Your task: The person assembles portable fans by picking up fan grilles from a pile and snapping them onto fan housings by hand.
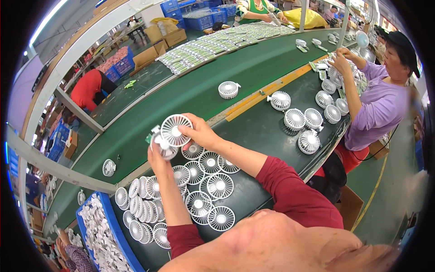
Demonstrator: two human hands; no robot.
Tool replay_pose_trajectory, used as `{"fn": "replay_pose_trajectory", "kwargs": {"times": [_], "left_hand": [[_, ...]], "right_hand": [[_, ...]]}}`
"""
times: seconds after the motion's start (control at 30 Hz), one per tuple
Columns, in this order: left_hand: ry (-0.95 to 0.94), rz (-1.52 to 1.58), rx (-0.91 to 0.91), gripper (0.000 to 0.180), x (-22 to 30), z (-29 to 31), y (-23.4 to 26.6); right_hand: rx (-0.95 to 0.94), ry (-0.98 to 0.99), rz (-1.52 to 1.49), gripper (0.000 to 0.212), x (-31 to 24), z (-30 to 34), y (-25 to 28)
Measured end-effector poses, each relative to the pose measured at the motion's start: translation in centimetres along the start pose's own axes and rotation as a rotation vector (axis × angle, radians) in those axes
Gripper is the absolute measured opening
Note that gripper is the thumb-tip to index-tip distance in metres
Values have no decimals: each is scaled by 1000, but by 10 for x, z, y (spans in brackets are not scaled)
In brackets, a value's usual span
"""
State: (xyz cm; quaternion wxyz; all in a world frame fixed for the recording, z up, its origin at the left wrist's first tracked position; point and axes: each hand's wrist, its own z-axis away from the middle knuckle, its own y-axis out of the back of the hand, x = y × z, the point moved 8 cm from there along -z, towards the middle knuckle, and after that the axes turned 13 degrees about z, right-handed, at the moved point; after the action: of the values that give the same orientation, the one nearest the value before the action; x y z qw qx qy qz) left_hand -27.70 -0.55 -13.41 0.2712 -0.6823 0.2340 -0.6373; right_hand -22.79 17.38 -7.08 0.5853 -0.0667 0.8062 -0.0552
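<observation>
while l hand (158,160) has fingers round a wht fan housing (169,152), r hand (202,132) clasps a round wht grille (176,130) just beside it; both held nr green belt (181,100), w/ loose grilles (200,203) on bench (252,188).

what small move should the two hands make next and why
Probably bring the white grille square onto the fan body: the right hand holds the grille, which partly overlaps the body in view, while the left hand holds the body.
</observation>
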Motion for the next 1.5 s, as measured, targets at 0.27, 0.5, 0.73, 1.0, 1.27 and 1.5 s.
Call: {"fn": "replay_pose_trajectory", "kwargs": {"times": [0.27, 0.5, 0.73, 1.0, 1.27, 1.5], "left_hand": [[381, 438, -167, 45, -23, 44, -33], [458, 555, -158, 50, -12, 46, -33], [329, 539, -194, 39, -3, 42, -37], [-71, 268, -9, 35, 14, 62, -43], [-547, -72, -98, 37, 42, 90, -63], [-518, -487, -205, 48, 28, 54, -40]], "right_hand": [[118, 353, 838, 54, -23, 12, -3], [34, 532, 961, 54, -33, 17, -16], [-151, 548, 792, 71, -5, 17, -35], [-233, 560, 759, 103, -1, 26, -48], [-273, 327, 351, 68, 5, 36, -61], [-180, 151, 616, 58, 44, -4, -41]]}}
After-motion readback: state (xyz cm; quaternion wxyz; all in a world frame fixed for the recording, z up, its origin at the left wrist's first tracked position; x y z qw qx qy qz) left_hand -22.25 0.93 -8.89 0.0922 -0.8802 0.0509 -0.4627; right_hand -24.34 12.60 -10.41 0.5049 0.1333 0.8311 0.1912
